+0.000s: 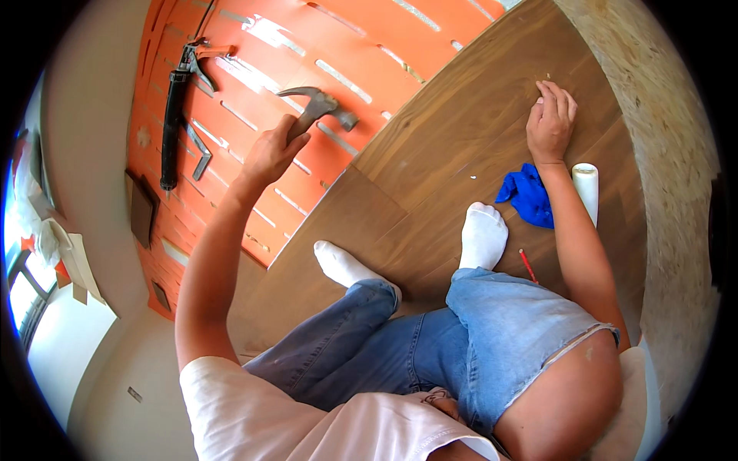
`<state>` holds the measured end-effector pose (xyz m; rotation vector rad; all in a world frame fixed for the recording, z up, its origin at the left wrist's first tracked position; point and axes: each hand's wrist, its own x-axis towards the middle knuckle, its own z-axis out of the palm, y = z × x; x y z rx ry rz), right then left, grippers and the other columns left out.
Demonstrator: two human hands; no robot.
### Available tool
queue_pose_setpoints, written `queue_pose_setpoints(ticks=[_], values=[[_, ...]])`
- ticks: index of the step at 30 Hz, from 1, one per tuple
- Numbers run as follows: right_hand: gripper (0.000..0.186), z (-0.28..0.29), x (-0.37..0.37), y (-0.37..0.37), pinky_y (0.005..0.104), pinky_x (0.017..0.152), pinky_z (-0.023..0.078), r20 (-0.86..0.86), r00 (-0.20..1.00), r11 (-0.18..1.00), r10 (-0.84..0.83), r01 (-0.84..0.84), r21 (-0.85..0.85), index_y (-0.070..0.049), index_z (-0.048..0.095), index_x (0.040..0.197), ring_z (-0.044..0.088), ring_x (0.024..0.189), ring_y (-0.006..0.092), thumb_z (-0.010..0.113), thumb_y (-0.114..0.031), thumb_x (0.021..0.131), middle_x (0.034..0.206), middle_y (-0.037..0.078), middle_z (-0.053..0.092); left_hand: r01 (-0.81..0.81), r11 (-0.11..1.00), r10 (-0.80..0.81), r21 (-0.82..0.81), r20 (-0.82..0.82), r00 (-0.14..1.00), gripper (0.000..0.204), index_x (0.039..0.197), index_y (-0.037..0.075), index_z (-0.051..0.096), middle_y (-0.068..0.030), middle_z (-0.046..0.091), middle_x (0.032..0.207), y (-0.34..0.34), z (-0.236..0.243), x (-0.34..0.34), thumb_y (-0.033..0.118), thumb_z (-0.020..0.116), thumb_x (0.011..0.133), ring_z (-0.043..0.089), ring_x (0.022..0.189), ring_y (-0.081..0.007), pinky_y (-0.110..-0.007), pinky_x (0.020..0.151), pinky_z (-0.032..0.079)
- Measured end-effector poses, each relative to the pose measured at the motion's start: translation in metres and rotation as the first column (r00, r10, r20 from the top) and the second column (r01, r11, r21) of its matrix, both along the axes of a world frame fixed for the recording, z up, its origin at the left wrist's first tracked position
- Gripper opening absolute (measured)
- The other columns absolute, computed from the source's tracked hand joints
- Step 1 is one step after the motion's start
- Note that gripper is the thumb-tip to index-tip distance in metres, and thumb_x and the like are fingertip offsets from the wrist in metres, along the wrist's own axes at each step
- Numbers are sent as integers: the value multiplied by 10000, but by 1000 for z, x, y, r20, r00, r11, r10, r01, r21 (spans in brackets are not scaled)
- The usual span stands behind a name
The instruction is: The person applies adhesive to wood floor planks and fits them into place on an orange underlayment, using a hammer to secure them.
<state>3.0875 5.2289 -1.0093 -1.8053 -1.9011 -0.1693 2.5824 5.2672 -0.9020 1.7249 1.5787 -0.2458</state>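
My left hand (273, 150) is closed round the handle of a claw hammer (327, 107), held up over the orange underlay (415, 34) with slotted strips. My right hand (550, 123) rests on the brown wood-look plank floor (461, 131) near its right side, fingers apart and loosely bent, with a small light bit by the fingertips. Just below that hand, a blue cloth (527, 196) and a white roll (584, 192) lie beside my forearm. A red pencil (527, 265) lies near my knee.
A black caulking gun (174, 123) and an angled metal tool (201, 157) lie on the underlay at upper left. A pale speckled board edge (661, 230) borders the planks at right. Dark pieces (142, 211) and cardboard (81, 261) are at left. My socked feet are on the planks.
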Motion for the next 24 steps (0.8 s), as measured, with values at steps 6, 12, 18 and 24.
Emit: queue_pose_setpoints(ticks=[6,12,18,24], values=[[296,-2,5,-2,457,1049,466,19,1000,1000,3,-3,7,-53,717,1205,595,1188,333,615,-29,928,1252,96,677,-104,990,99,-95,-55,994,326,1141,44,524,-229,661,833,-30,1,-28,332,634,1036,658,814,-437,-500,733,485],[285,3,-2,2,464,1059,459,29,999,1000,28,-28,-3,-58,725,1198,590,1206,337,616,-40,935,1266,103,683,-78,997,78,29,20,997,389,1207,38,543,-181,642,770,-45,-24,-43,380,638,1046,641,646,-317,-456,647,503],[280,1,0,-1,476,1075,434,56,996,997,72,-71,-8,-47,720,1194,583,1211,346,605,-46,939,1268,115,687,-99,995,96,32,71,993,342,1163,38,570,-211,664,847,-56,-27,-47,351,633,1043,667,815,-417,-504,749,488],[282,6,-5,-1,483,1080,419,69,994,996,87,-86,-23,-31,704,1199,568,1226,363,604,-46,936,1265,133,683,-179,983,178,35,32,984,353,1150,55,556,-191,678,848,-66,-10,-74,384,615,1035,666,811,-394,-510,748,496]])
